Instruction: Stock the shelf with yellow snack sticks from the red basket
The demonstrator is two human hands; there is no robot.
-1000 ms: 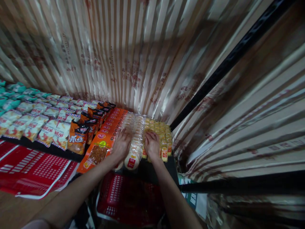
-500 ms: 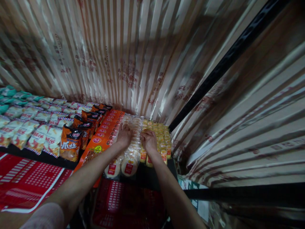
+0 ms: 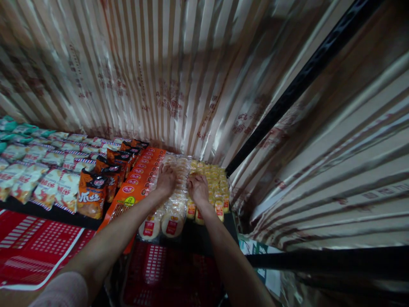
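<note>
On the shelf, at its right end: left hand (image 3: 166, 179) lies palm down on the clear cake packs (image 3: 174, 200), fingers spread flat, gripping nothing. Right hand (image 3: 198, 187) rests palm down just beside it, at the seam between the cake packs and the yellow packs (image 3: 217, 181); fingers curled a little over the wrappers, whether they pinch a pack I cannot tell. Both forearms reach in from below, well apart at the elbows, nearly meeting at the hands.

Cake packs run in 2 rows front to back, round pale cakes with red labels; the 2 front ones (image 3: 161, 224) sit at the shelf edge. Yellow packs fill the corner to the right, touching the cake rows.

Left of the cakes: orange boxes (image 3: 140, 179) stacked in a row, touching the cake packs. Next left, dark-and-orange bags (image 3: 92, 196), standing upright. Further left, pale striped bags (image 3: 38, 179) in several rows, then teal bags (image 3: 12, 128) at the far edge.

Below the shelf front: red basket (image 3: 166, 273) under the forearms. Red printed sheet (image 3: 35, 247) lower left. Striped shiny lining (image 3: 179, 81) behind and to the right; black post (image 3: 297, 81) slanting at the corner.
</note>
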